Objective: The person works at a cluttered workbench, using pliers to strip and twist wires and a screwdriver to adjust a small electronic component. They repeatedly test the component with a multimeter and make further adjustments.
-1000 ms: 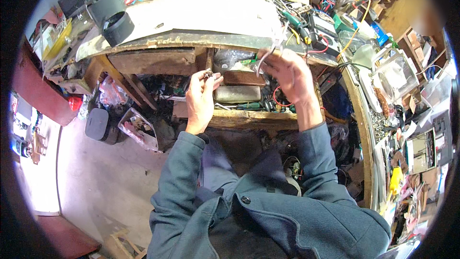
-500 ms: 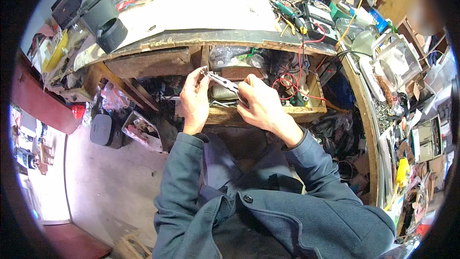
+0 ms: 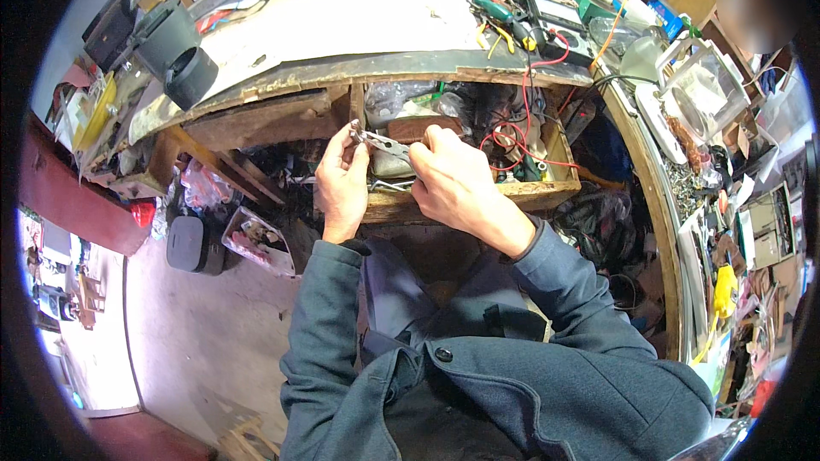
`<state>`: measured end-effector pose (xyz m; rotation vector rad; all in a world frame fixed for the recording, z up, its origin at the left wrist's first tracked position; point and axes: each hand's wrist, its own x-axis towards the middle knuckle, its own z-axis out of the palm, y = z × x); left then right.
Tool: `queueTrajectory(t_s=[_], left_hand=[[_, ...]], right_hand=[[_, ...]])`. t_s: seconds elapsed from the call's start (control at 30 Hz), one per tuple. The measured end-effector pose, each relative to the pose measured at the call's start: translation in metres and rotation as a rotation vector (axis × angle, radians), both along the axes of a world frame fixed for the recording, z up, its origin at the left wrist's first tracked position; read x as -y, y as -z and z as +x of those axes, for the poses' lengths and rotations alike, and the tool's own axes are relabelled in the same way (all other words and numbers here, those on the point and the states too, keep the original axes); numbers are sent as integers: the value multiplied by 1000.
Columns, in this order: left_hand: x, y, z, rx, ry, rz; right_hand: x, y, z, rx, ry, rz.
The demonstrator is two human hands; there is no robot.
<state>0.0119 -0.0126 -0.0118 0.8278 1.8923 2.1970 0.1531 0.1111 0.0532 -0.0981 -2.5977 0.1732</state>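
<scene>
Over the open drawer, my right hand [image 3: 457,175] is wrapped round the handles of a pair of metal pliers [image 3: 389,148]. The pliers point left, and their jaws meet a small metal piece [image 3: 356,129] at the fingertips of my left hand [image 3: 343,179]. That hand pinches the piece between thumb and fingers; it is too small to tell its kind. Beneath the hands, the wooden drawer [image 3: 521,198] holds a brown block [image 3: 424,128], clear plastic bags [image 3: 397,99] and a coil of red wire [image 3: 510,138].
A white-covered bench top [image 3: 359,21] spans the far side, with a dark grey cylindrical part [image 3: 190,77] at its left. A green-handled tool [image 3: 494,7] and a meter-like device [image 3: 559,30] lie at the far right. On the floor stand a dark bin [image 3: 191,245] and an open box [image 3: 256,241].
The pliers have turned slightly in my right hand, which has shifted a little left. My left hand keeps its pinch on the small piece. The whole view has moved slightly.
</scene>
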Motion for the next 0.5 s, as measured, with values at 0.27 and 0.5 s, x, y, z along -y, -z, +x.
queueTrajectory(t_s=[0.27, 0.5], left_hand=[[0, 3, -3, -45, -12, -22], [0, 4, -5, -71, -35, -1]], right_hand=[[3, 1, -8, -9, -11, 96], [8, 0, -9, 18, -6, 142]])
